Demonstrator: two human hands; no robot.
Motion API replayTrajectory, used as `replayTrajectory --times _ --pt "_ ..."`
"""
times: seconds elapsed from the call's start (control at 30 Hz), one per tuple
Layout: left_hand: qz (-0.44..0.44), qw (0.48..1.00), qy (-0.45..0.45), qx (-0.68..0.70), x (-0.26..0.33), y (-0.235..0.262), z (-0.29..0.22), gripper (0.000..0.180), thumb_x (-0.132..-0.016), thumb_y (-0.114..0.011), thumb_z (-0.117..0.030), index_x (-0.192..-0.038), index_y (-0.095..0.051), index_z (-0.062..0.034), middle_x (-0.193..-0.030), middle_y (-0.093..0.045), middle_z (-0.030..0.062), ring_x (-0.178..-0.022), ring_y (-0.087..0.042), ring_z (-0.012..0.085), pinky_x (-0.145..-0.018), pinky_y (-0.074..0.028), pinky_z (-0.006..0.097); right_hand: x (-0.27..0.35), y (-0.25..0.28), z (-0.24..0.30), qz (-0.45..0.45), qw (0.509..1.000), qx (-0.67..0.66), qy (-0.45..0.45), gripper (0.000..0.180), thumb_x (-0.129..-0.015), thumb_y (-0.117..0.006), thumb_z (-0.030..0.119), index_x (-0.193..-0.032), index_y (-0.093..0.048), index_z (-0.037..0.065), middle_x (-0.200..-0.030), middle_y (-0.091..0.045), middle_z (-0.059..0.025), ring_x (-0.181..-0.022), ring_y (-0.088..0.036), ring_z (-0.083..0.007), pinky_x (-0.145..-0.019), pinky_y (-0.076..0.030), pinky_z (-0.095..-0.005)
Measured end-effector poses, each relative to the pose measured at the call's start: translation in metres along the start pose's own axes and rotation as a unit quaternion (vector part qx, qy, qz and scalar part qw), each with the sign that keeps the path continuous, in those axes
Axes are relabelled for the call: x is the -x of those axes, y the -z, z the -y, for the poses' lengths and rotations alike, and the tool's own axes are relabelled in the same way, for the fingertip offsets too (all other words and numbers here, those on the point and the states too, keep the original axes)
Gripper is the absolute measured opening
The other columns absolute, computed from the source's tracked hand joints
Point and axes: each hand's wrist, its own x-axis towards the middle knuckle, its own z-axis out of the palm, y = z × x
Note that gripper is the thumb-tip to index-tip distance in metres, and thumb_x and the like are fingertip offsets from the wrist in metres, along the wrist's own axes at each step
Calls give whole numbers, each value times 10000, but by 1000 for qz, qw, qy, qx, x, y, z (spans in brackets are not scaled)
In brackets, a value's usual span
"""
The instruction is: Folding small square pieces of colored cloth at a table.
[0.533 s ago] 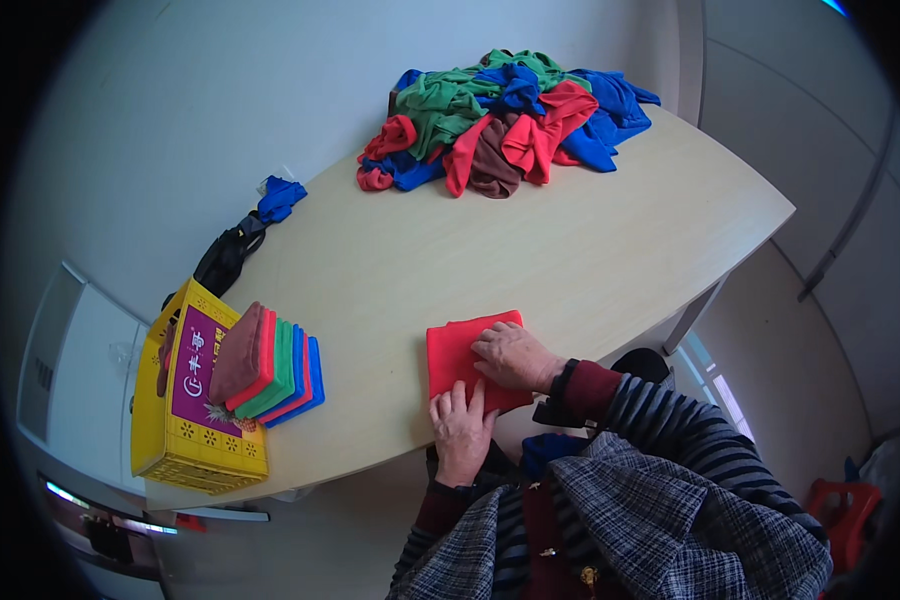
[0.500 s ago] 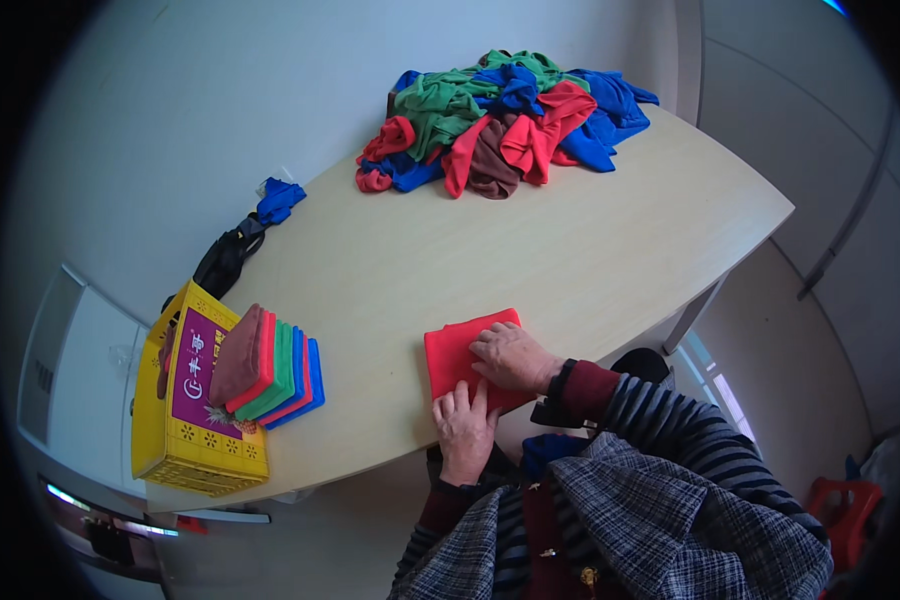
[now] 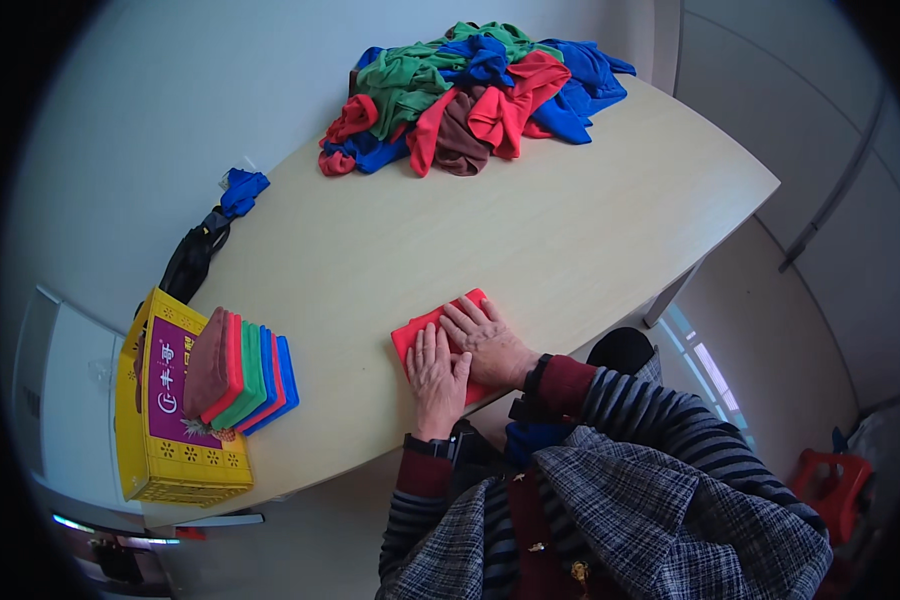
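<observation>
In the head view, a folded red cloth [image 3: 432, 330] lies flat on the pale wooden table [image 3: 570, 230], close to the near edge and right in front of the person. Both hands rest on top of it with fingers stretched out and palms down, gripping nothing. The left hand [image 3: 438, 378] covers the cloth's near left part, its fingertips pointing away from the body toward the cloth's far edge. The right hand [image 3: 490, 340] lies just beside it, angled inward from the right, its fingers spread over the cloth's middle and far right corner; the two hands touch or nearly touch along their inner sides. Only the cloth's left edge and a strip along its far side show bare; the rest sits hidden beneath the palms. The right wrist wears a dark band next to a maroon cuff, and striped sleeves run back under a plaid garment at the lower edge. Well apart to the left, a stack of folded cloths [image 3: 245, 372] in brownish red, red, green and blue leans on a yellow crate [image 3: 160, 455] that stands at the table's left end. At the far end of the table, well away from the hands, a loose pile of unfolded cloths [image 3: 470, 95] in red, green, blue and brown is heaped up. A dark folded umbrella [image 3: 192, 262] with a blue cloth [image 3: 242, 190] at its tip lies off the table's far left edge.
</observation>
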Motion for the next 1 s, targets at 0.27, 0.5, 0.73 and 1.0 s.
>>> replayTrajectory --times 0.27,0.5,0.73,1.0 --pt "56 998 10 10 -4 -10 6 752 -1037 -387 -565 -1555 -339 -21 -1627 -303 197 -1525 -228 362 -1239 -171 516 3 1 -11 21 999 -40 -23 709 -969 -516 458 -1538 -398 52 -1620 -334 -179 -1528 -250 -347 -1223 -192 -569" --pt "38 998 51 17 4 -11 16 764 -1032 -410 -565 -1560 -318 -19 -1627 -278 229 -1515 -237 388 -1233 -195 516 9 0 -15 3 998 -62 -26 702 -984 -525 451 -1535 -394 36 -1617 -335 -191 -1523 -260 -347 -1224 -227 -510" --pt "31 996 83 16 18 -4 26 756 -1036 -423 -539 -1569 -290 -20 -1634 -266 223 -1502 -265 388 -1225 -213 519 25 -1 -19 -31 998 -39 -39 693 -1005 -511 446 -1528 -387 9 -1609 -342 -199 -1506 -289 -357 -1221 -245 -477" --pt "60 993 104 -3 27 11 28 719 -1050 -406 -507 -1572 -285 -28 -1635 -292 185 -1483 -304 389 -1221 -214 502 47 7 -28 -48 997 -29 -47 690 -1005 -527 421 -1532 -371 5 -1589 -370 -198 -1483 -322 -367 -1214 -255 -478"
